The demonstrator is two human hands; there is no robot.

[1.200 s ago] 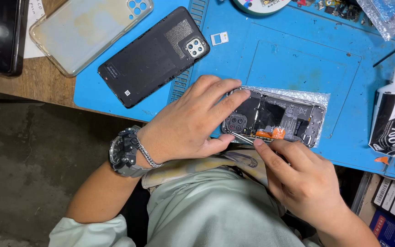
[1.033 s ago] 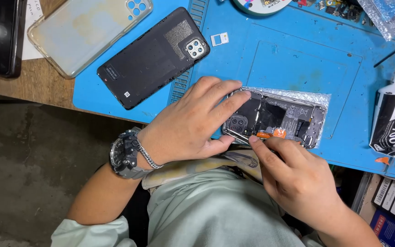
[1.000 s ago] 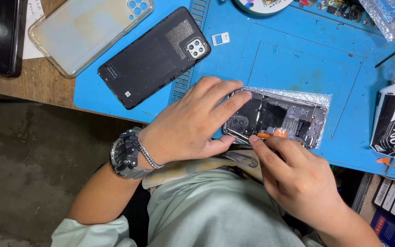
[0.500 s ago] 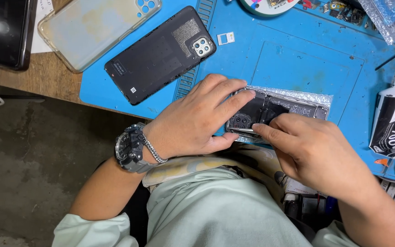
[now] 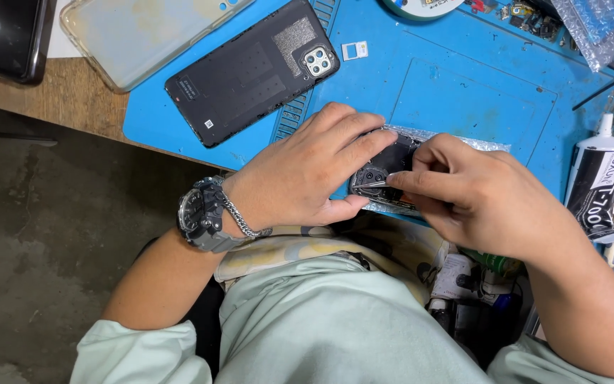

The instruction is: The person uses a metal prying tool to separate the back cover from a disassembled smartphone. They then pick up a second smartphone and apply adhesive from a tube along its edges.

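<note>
An opened phone (image 5: 385,171) with its inner parts showing lies on a clear plastic wrap (image 5: 488,146) on the blue work mat (image 5: 463,92). My left hand (image 5: 307,171) lies over the phone's left end and holds it down; a dark watch and a chain bracelet are on that wrist. My right hand (image 5: 477,195) covers the phone's right part and pinches thin metal tweezers (image 5: 369,184), whose tip points left into the phone near the camera openings. Most of the phone is hidden under both hands.
A black phone back cover (image 5: 250,71) and a clear case (image 5: 136,32) lie at the mat's far left. A small white card tray (image 5: 354,50) lies beyond. A black glue tube (image 5: 595,185) rests at the right, bubble wrap (image 5: 598,25) at the top right, a dark device (image 5: 1,32) top left.
My right hand moved left over the phone, so the tweezers now point at the camera end and the orange parts are covered. My left hand stayed put. The view shifted slightly.
</note>
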